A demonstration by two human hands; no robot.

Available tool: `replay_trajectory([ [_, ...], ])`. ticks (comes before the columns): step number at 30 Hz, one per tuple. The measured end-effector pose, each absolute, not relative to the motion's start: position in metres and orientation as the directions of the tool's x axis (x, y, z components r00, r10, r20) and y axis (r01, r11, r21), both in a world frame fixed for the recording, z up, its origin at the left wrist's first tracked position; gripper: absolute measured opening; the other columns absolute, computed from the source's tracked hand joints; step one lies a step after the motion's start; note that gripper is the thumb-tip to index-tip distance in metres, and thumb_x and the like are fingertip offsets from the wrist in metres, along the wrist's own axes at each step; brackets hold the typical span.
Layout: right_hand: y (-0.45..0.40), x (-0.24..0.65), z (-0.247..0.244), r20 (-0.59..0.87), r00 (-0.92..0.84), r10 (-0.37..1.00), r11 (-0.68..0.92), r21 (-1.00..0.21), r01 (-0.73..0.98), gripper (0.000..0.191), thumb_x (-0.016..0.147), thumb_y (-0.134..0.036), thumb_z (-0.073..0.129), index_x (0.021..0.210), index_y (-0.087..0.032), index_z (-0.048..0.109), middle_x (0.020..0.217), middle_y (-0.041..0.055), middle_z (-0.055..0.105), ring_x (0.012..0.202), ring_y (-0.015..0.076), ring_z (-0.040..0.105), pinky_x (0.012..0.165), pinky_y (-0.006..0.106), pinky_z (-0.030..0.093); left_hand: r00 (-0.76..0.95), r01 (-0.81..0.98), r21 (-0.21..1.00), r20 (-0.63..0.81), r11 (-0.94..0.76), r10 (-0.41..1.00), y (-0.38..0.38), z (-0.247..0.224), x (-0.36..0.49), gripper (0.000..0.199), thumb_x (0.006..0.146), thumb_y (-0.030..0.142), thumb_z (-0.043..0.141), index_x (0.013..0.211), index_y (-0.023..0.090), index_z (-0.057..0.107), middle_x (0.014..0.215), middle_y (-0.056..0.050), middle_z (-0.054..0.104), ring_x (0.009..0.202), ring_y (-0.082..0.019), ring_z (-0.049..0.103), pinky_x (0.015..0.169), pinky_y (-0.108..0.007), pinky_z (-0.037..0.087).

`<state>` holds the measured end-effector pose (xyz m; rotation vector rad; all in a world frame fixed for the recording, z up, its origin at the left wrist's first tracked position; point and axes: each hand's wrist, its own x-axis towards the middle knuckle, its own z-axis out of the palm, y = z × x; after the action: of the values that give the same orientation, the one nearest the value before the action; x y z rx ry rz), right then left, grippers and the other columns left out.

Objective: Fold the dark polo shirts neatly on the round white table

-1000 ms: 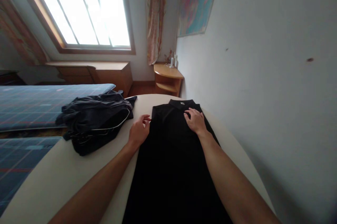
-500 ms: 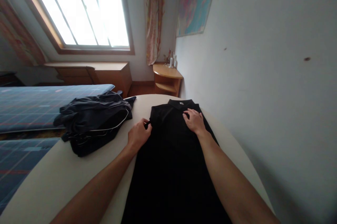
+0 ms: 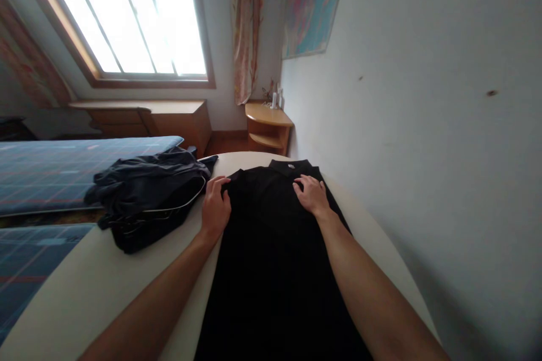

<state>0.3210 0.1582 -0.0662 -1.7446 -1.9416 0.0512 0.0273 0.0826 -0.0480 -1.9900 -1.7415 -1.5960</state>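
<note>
A black collared shirt [image 3: 275, 259] lies spread on a pale round table [image 3: 127, 282], its collar at the far end. At the shirt's left shoulder edge is my left hand [image 3: 217, 205], thumb and fingers apart, fingertips touching the sleeve cloth. My right hand [image 3: 311, 194] rests on the upper right of the shirt, below the collar, with its fingers spread and slightly bent. Neither hand is closed round anything that shows.
A heap of dark clothes [image 3: 148, 180] with white piping lies at the table's left. Beyond it is a bed with a blue plaid cover [image 3: 63, 169]. A wooden corner shelf [image 3: 269, 115] stands behind the table; a white wall [image 3: 423, 140] runs along the right.
My left hand has moved left and away from me and has opened from its pinch. The sleeve cloth there now reaches further left. My right hand has stayed in place.
</note>
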Motion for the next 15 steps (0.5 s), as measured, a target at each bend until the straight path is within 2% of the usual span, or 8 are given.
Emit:
replay_trajectory([
  [4,0.158,0.321,-0.066,0.346,-0.031,0.938,0.165,-0.365,0.916,0.031,0.098,-0.040,0.048,0.117,-0.024,0.067,0.142,0.0079,0.058,0.136,0.0271,0.044,0.116,0.058,0.023,0.272,0.711,0.273,0.743,-0.648,0.612,0.075,-0.044,0.037,0.044,0.090,-0.001,0.037,0.120,0.023,0.055,0.145,-0.008,0.046,0.140,-0.022,0.042,0.116,-0.045,0.040],
  [6,0.158,0.321,-0.065,0.344,-0.029,0.938,0.164,-0.368,0.916,0.031,0.098,-0.040,0.048,0.117,-0.024,0.067,0.142,0.0078,0.058,0.137,0.0270,0.043,0.116,0.058,0.022,0.414,0.660,0.167,0.732,-0.732,0.541,0.070,-0.042,0.043,0.046,0.090,-0.001,0.040,0.125,0.025,0.054,0.150,-0.008,0.042,0.145,-0.023,0.036,0.117,-0.047,0.038],
  [8,0.158,0.321,-0.065,0.345,-0.028,0.938,0.164,-0.370,0.914,0.031,0.098,-0.040,0.048,0.117,-0.024,0.067,0.142,0.0076,0.058,0.137,0.0269,0.043,0.116,0.058,0.022,0.426,0.676,0.120,0.741,-0.727,0.519,0.065,-0.040,0.049,0.043,0.091,0.004,0.048,0.128,0.025,0.052,0.153,-0.009,0.037,0.146,-0.026,0.032,0.118,-0.050,0.036],
  [10,0.158,0.321,-0.065,0.345,-0.028,0.938,0.164,-0.373,0.913,0.031,0.098,-0.040,0.048,0.117,-0.024,0.067,0.142,0.0077,0.058,0.137,0.0270,0.043,0.116,0.058,0.021,0.367,0.738,0.134,0.742,-0.661,0.560,0.061,-0.040,0.053,0.046,0.090,0.011,0.058,0.133,0.025,0.048,0.157,-0.012,0.030,0.148,-0.031,0.028,0.118,-0.053,0.033],
  [13,0.158,0.321,-0.065,0.346,-0.033,0.938,0.172,-0.379,0.909,0.031,0.098,-0.040,0.048,0.116,-0.024,0.068,0.141,0.0082,0.058,0.137,0.0272,0.043,0.116,0.058,0.021,0.242,0.816,0.227,0.700,-0.532,0.671,0.059,-0.042,0.055,0.069,0.084,0.021,0.071,0.143,0.023,0.036,0.160,-0.017,0.021,0.150,-0.035,0.021,0.119,-0.056,0.030],
  [15,0.158,0.321,-0.065,0.353,-0.037,0.935,0.179,-0.381,0.907,0.031,0.098,-0.039,0.048,0.115,-0.024,0.068,0.141,0.0084,0.058,0.136,0.0274,0.043,0.116,0.059,0.021,0.169,0.836,0.304,0.651,-0.458,0.740,0.061,-0.046,0.054,0.083,0.080,0.026,0.076,0.148,0.021,0.028,0.158,-0.019,0.024,0.149,-0.035,0.023,0.118,-0.054,0.032],
])
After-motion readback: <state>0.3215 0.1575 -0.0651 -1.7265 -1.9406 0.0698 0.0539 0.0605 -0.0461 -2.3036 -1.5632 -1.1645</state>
